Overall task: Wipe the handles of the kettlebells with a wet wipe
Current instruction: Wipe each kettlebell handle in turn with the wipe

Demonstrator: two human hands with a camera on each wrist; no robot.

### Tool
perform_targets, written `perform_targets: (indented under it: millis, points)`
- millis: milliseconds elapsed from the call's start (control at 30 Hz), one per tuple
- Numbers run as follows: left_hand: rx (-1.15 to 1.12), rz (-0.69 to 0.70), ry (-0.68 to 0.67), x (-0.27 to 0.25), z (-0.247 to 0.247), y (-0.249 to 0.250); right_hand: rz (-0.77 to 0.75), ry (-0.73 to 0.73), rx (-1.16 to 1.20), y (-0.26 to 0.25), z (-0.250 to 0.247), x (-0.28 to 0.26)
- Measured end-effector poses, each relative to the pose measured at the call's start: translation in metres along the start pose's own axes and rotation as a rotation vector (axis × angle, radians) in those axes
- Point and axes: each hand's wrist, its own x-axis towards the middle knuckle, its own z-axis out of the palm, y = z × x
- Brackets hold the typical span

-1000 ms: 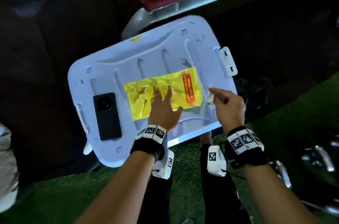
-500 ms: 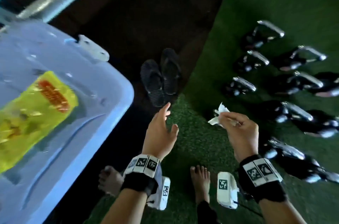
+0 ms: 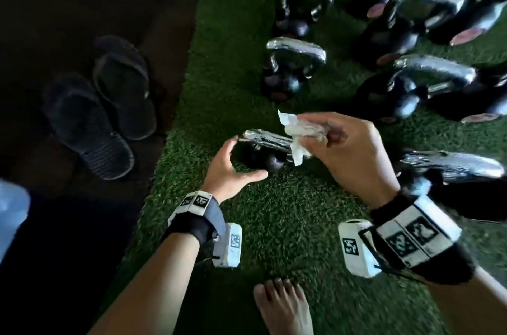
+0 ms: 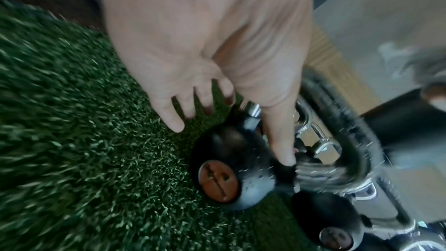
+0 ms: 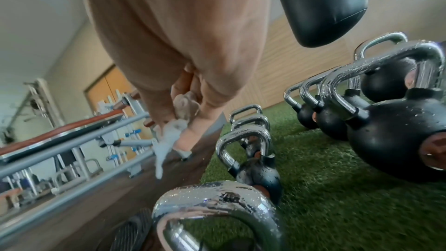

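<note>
We had our right hand (image 3: pixel 354 153) pinching the bunched wet wipe (image 3: pixel 297 133) just above the chrome handle (image 3: pixel 267 140) of the nearest kettlebell (image 3: pixel 258 157), which stood on the green turf (image 3: pixel 288 205), probably so the wipe could drop straight onto it. Our left hand (image 3: pixel 233 170) held nothing, fingers spread and cupped beside the black ball, seemingly ready to steady it.

head: overhead, looking down | wrists: low, close, along palms | shared: kettlebells (image 3: pixel 295 60) on turf (image 3: pixel 288 214)

Flip-flops (image 3: pixel 96 112) left of turf (image 3: pixel 288 211); kettlebells (image 3: pixel 299 5) on turf.
</note>
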Motion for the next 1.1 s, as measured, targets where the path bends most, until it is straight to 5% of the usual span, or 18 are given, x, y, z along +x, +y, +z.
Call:
perform_targets:
  millis: [233,400,667,967,1100]
  points:
    - [0.053,0.377,-0.06,0.061,0.017,-0.028,-0.207,0.118,-0.005,0.039,0.012,0.0]
    - [0.071,0.496,-0.118,0.076,0.022,-0.038,-0.323,0.13,0.031,0.048,0.021,0.001]
    - [0.117,0.474,-0.055,0.076,0.021,-0.034,-0.338,-0.033,-0.031,0.048,0.023,-0.003]
    - [0.12,0.474,-0.047,0.073,0.021,-0.036,-0.547,-0.026,-0.312,0.041,0.038,0.01]
    - [0.117,0.472,-0.059,0.07,0.021,-0.036,-0.514,-0.083,-0.42,0.035,0.045,0.018]
